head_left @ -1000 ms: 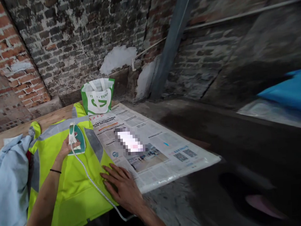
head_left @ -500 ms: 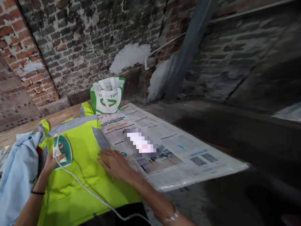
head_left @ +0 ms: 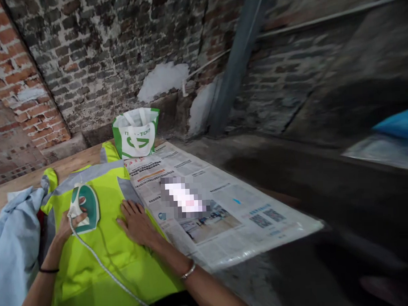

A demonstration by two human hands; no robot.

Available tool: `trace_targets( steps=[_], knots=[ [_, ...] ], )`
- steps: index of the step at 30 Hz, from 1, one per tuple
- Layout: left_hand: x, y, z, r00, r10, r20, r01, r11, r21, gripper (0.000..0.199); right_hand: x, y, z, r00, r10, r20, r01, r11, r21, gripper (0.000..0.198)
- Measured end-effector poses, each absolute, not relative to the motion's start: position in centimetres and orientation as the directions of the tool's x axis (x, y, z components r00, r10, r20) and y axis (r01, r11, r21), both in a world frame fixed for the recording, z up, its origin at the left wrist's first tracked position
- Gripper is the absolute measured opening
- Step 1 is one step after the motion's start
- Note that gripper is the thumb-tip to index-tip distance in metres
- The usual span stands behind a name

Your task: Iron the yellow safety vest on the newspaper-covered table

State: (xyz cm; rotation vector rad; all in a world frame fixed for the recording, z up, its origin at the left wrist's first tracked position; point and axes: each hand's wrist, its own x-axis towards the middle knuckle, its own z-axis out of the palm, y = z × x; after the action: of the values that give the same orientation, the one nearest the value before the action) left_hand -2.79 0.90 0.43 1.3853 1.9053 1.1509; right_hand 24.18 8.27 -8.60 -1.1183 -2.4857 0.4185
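Note:
A green and white clothes iron (head_left: 90,209) rests on a neon yellow garment with grey bands (head_left: 109,236). My left hand (head_left: 66,224) is wrapped round the iron's handle. From the iron's rear a pale braided cord (head_left: 99,260) runs down over the garment toward the bottom of the view. My right hand (head_left: 137,222) lies flat on the garment's right side, fingers spread, near a grey band. It holds nothing. The iron's soleplate is hidden from me.
Newspaper under clear plastic (head_left: 220,241) covers the table on the right, with a blurred-out bright object (head_left: 185,198) on it. A green and white bag (head_left: 136,135) stands at the back. Light blue cloth (head_left: 16,249) is heaped at left. A brick wall (head_left: 96,54) rises behind.
My right hand has shifted left and now lies flatter on the garment. My left hand still grips the iron, which is turned slightly. The whole view has swung a little to the right.

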Motion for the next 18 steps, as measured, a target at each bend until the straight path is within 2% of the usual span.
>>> trace_targets(
  steps=[4, 10, 14, 18],
  knots=[
    [0.5, 6.3, -0.9, -0.223, 0.972, 0.076, 0.443, 0.032, 0.896, 0.059, 24.2, 8.4, -8.5, -0.571, 0.778, 0.260, 0.648, 0.622, -0.440, 0.061],
    [3.0, 13.9, -1.7, -0.195, 0.975, 0.111, 0.365, -0.033, 0.930, 0.088, 24.3, 8.5, -8.4, -0.577, 0.785, 0.224, 0.653, 0.608, -0.451, 0.061],
    [3.1, 14.3, -1.9, -0.227, 0.966, 0.121, 0.349, -0.035, 0.936, 0.081, 24.1, 8.7, -8.6, -0.546, 0.804, 0.235, 0.667, 0.587, -0.459, 0.059],
    [3.5, 10.9, -1.7, -0.232, 0.965, 0.120, 0.358, -0.030, 0.933, 0.077, 23.8, 8.9, -9.4, -0.522, 0.802, 0.291, 0.654, 0.595, -0.468, 0.056]
  ],
)
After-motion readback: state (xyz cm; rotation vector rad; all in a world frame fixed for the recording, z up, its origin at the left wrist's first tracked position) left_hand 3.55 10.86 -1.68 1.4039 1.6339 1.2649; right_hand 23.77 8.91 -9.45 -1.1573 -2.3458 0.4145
